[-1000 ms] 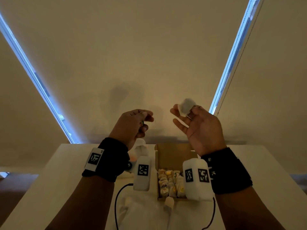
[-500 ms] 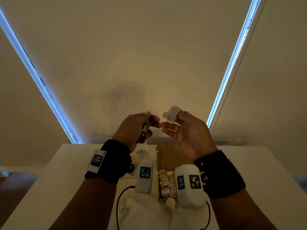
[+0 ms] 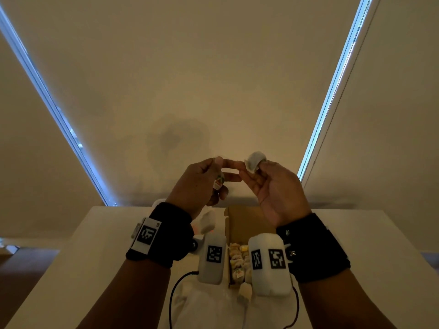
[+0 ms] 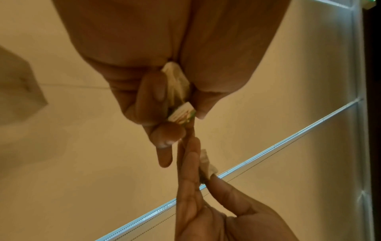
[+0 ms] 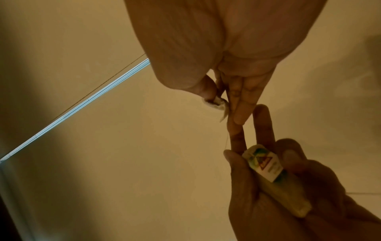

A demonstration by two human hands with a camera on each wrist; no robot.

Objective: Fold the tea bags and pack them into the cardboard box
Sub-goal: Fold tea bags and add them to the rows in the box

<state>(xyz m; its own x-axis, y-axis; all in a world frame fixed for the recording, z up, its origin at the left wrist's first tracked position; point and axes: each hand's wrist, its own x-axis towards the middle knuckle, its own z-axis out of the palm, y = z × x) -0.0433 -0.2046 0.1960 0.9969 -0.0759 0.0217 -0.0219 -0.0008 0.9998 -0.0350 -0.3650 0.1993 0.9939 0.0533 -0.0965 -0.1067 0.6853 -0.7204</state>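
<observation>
Both hands are up above the cardboard box (image 3: 240,224), fingertips meeting: your right hand (image 3: 273,186) pinches a tea bag (image 3: 254,160), your left hand (image 3: 202,184) curls round another tea bag with its tag (image 3: 218,182). Featherlight, soft, probably tears easily; grip the folded edge, not the string.

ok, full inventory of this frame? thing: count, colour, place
tea bag: one, white, pinched in right hand, raised above the box
paper tag: one, white with green and red print, held in left hand
cardboard box: one, brown, open on the table
packed tea bags: count unclear, pale yellow, inside the box
table: one, white, below the hands
left hand: grips the tag
right hand: pinches the bag
</observation>
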